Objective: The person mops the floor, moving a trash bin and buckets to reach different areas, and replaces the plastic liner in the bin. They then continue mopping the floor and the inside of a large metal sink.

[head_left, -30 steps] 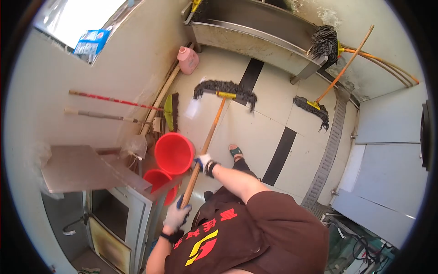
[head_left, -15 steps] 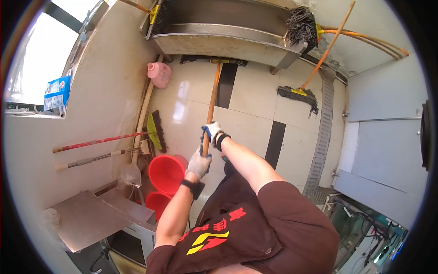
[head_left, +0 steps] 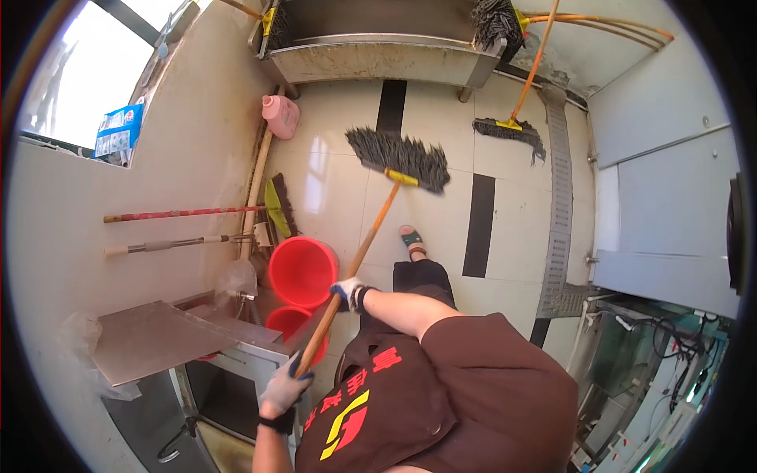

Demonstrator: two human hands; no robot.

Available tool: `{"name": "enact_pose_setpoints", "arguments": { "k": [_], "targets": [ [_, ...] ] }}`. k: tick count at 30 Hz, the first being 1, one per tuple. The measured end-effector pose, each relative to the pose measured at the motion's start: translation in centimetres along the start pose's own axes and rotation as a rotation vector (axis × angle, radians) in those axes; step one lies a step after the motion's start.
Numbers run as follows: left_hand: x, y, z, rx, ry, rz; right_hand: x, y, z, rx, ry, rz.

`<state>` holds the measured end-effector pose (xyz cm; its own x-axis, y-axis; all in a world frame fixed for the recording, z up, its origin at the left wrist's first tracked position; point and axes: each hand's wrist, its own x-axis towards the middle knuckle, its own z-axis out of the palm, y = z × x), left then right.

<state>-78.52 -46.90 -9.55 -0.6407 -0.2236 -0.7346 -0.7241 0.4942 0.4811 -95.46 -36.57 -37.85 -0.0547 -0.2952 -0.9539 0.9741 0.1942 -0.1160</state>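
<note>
"Where's the long-handled mop (head_left: 381, 219)?"

"Slanting away in front of the person, its shaggy grey head (head_left: 418, 160) over the tiled floor (head_left: 512, 229), beyond the sandalled foot (head_left: 412, 239). I can't tell whether it touches down."

"And the hands?"

"Both gloved. The left hand (head_left: 285, 391) has its fingers wrapped around the wooden handle (head_left: 356, 266) low down; the right hand (head_left: 347, 292) grips it farther up, fingers curled round."

"What's nearby?"

"A red bucket (head_left: 284, 252) just left of the handle, and a second red bucket (head_left: 285, 320) nearer the left hand. Another mop (head_left: 511, 124) leans near the drain grate (head_left: 558, 197)."
</note>
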Motion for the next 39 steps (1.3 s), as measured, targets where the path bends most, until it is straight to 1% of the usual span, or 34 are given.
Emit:
{"name": "enact_pose_setpoints", "arguments": {
  "k": [1, 2, 4, 5, 6, 7, 8, 10, 12, 13, 14, 16, 18, 21, 23, 24, 26, 28, 29, 30, 32, 34, 35, 36, 38, 39],
  "targets": [
    [-1.2, -4.1, -0.8, 0.118, 0.087, 0.248, 0.3, 2.0, 1.1, 0.022, -0.075, 0.043],
    [-3.8, -0.2, -3.3, 0.017, -0.092, -0.221, 1.7, 4.5, 2.0, 0.096, -0.161, 0.184],
    [-5.4, -3.7, -5.0, -0.115, -0.067, -0.206, -1.1, 6.7, 3.6, 0.103, -0.248, 0.123],
    [-5.3, -4.0, -5.5, -0.15, -0.047, -0.17, -0.9, 7.0, 3.7, 0.112, -0.249, 0.124],
    [-5.0, -3.9, -5.9, -0.184, -0.026, -0.133, -0.7, 7.0, 3.7, 0.155, -0.299, 0.081],
    [-4.5, -2.3, -6.2, -0.125, 0.018, -0.072, -0.1, 6.7, 3.8, 0.197, -0.348, 0.034],
    [-3.7, -0.3, -6.4, -0.099, 0.019, -0.095, 0.1, 5.0, 3.7, 0.115, -0.306, 0.068],
    [-0.9, 1.7, -6.0, -0.115, 0.001, -0.091, -0.9, 1.1, 1.4, 0.224, -0.229, 0.121],
    [2.8, 3.2, -4.2, -0.034, 0.024, 0.024, -0.1, -2.3, -1.7, 0.257, -0.18, 0.014],
    [4.5, 5.2, -3.2, 0.085, 0.093, 0.16, 2.0, -3.9, -3.9, 0.288, -0.172, -0.064],
    [5.5, 10.0, -2.6, 0.062, 0.014, 0.06, 2.4, -6.1, -6.1, 0.317, -0.161, -0.141],
    [9.6, 14.3, -1.2, 0.228, -0.022, 0.148, 1.8, -11.1, -10.9, 0.417, -0.057, -0.246],
    [13.8, 19.1, 0.3, 0.337, -0.007, 0.305, 2.0, -16.0, -15.5, 0.519, -0.024, -0.241],
    [18.6, 26.5, 2.2, 0.436, -0.03, 0.352, -0.5, -22.3, -21.0, 0.612, 0.025, -0.308],
    [21.1, 29.8, 3.9, 0.475, -0.044, 0.421, -1.4, -24.8, -23.7, 0.699, 0.068, -0.342],
    [21.7, 30.7, 4.9, 0.48, -0.052, 0.425, -1.8, -25.4, -24.9, 0.672, 0.144, -0.391],
    [21.8, 32.1, 7.0, 0.437, -0.093, 0.375, -3.1, -25.0, -26.3, 0.65, 0.256, -0.427],
    [21.5, 30.0, 8.5, 0.529, -0.099, 0.405, -3.5, -23.3, -26.9, 0.682, 0.229, -0.363],
    [21.0, 27.9, 8.7, 0.576, -0.063, 0.429, -4.4, -22.1, -26.1, 0.535, 0.276, -0.382],
    [20.3, 25.9, 8.6, 0.622, -0.025, 0.458, -0.7, -20.4, -25.9, 0.499, 0.221, -0.355],
    [16.6, 23.7, 6.8, 0.582, -0.071, 0.423, 1.3, -17.3, -23.9, 0.528, 0.066, -0.335],
    [11.8, 22.9, 5.0, 0.561, -0.098, 0.357, 4.8, -14.2, -21.3, 0.06, 0.327, -0.392],
    [9.9, 20.9, 4.3, 0.545, -0.062, 0.398, 4.6, -12.7, -19.6, 0.078, 0.368, -0.317],
    [8.1, 18.8, 3.5, 0.552, -0.063, 0.399, 4.4, -10.7, -18.1, 0.085, 0.364, -0.318],
    [4.4, 14.7, 1.5, 0.642, -0.06, 0.327, 0.9, -6.4, -14.6, 0.343, 0.173, -0.239],
    [1.1, 11.5, -0.1, 0.645, -0.086, 0.302, 3.1, -1.0, -11.2, 0.205, 0.169, -0.371]
  ]
}}
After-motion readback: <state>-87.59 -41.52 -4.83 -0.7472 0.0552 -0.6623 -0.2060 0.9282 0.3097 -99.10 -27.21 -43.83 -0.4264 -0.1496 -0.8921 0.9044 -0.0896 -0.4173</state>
